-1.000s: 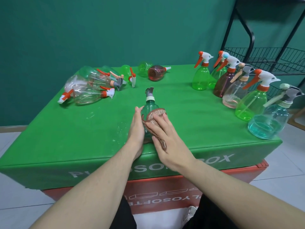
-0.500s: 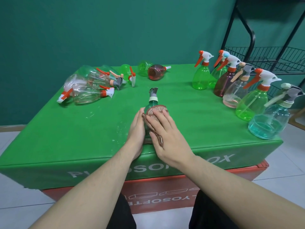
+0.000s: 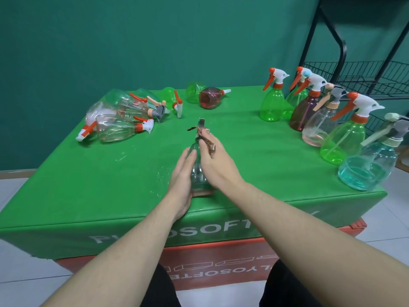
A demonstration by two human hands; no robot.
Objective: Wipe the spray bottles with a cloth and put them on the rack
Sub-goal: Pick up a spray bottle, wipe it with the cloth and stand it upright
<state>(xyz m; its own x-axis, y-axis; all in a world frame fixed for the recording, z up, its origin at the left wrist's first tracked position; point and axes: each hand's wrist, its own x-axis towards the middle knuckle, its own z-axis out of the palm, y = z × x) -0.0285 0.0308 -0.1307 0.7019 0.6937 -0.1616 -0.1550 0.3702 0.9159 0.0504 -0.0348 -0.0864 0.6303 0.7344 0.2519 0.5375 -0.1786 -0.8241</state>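
- The green table (image 3: 88,191) fills the middle of the view, serving as the work surface; its near edge sits at six o'clock, just ahead of the person's knees.
- The black wire rack (image 3: 358,72) stands at two o'clock beyond the table's far right corner, with no bottle visible on its shelf, so I judge the putting-away has not begun.
- A row of upright bottles (image 3: 340,140) runs from one to three o'clock along the right edge, nearest the rack, probably staged as the wiped lot.
- A heap of bottles lying on their sides (image 3: 119,120) sits at ten to eleven o'clock, likely those waiting for the cloth.
- The clear green bottle (image 3: 195,173) being wiped stands upright at dead centre, between the two hands.
- The left hand (image 3: 180,182) lies with fingers nearly straight, pressed flat to the bottle's nine o'clock flank to steady it against the rubbing.
- The right hand (image 3: 215,161) holds the brown cloth (image 3: 209,144) against the neck and trigger at twelve o'clock; fingers look curled over it, though the cloth hides the grip.
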